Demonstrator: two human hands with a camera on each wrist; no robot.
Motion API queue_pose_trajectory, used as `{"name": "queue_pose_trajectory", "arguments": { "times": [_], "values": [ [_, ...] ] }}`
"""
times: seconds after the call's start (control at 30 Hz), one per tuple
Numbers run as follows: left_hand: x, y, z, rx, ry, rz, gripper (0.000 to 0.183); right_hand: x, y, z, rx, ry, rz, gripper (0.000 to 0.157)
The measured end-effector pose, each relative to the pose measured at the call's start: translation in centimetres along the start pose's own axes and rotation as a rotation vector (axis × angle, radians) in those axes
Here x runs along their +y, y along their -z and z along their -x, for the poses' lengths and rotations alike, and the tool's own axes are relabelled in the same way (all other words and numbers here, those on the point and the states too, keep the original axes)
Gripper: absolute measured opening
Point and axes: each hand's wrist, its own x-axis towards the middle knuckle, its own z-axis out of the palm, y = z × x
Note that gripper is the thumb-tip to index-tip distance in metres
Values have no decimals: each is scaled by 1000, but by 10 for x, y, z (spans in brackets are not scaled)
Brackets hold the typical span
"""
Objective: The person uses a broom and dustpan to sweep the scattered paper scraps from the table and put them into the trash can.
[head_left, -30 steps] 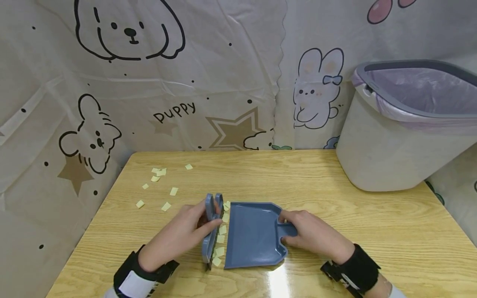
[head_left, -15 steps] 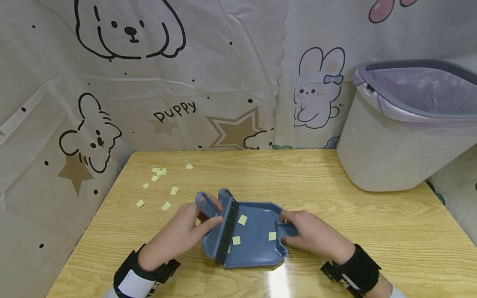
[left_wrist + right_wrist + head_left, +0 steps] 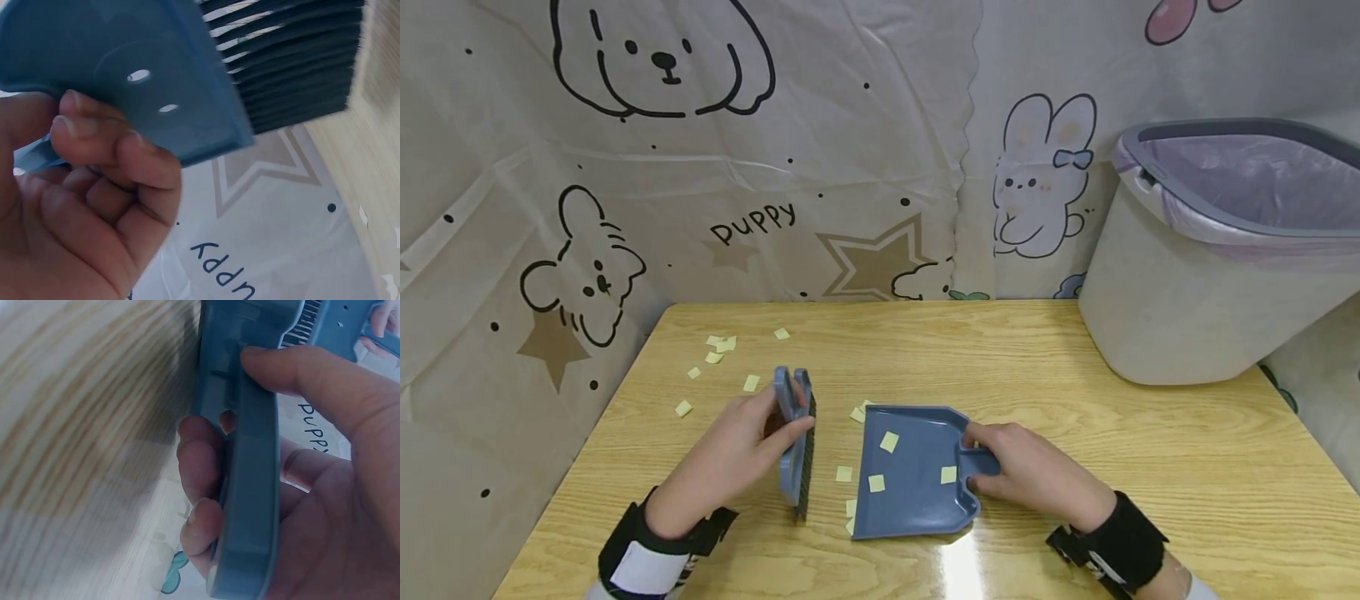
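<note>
Head view shows the dustpan (image 3: 917, 508) midway between the tabletop's (image 3: 1015, 350) left and right edges, well apart from the far edge, three paper scraps (image 3: 889, 442) on it. The right hand (image 3: 1030, 467) grips its handle, while the left hand (image 3: 741, 446), fingers curled, holds the brush (image 3: 788, 472) apart from the lip. Scraps along the lip (image 3: 844, 474) could slide underneath if it sits unevenly; whether two already do, I cannot tell. A brisk stroke might flick such light paper aside, and tilting the shallow pan could spill its load. Both tools look like smooth blue-grey plastic; the bristles are dark and stiff-looking, the scraps flat, pale-yellow squares. More scraps (image 3: 721, 344) lie toward the far left corner of the wood-grained tabletop; a tapered bin (image 3: 1195, 292) with a crinkled lilac liner (image 3: 1247, 183) stands at the far right corner.
</note>
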Motion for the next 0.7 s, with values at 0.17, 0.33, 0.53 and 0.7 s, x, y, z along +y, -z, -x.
{"name": "queue_pose_trajectory", "arguments": {
  "times": [0.17,0.33,0.53,0.7],
  "values": [
    [-3,-1,-1,-37,4,-43,12,0,4,2,1,0,0,23],
    [-2,-4,-1,-65,5,-32,12,1,11,5,13,-6,3,26],
    [1,-9,-1,-92,1,16,12,5,17,7,1,-21,28,28],
    [3,-16,-2,-87,-24,31,12,6,19,6,-23,-34,22,29]
  ]
}}
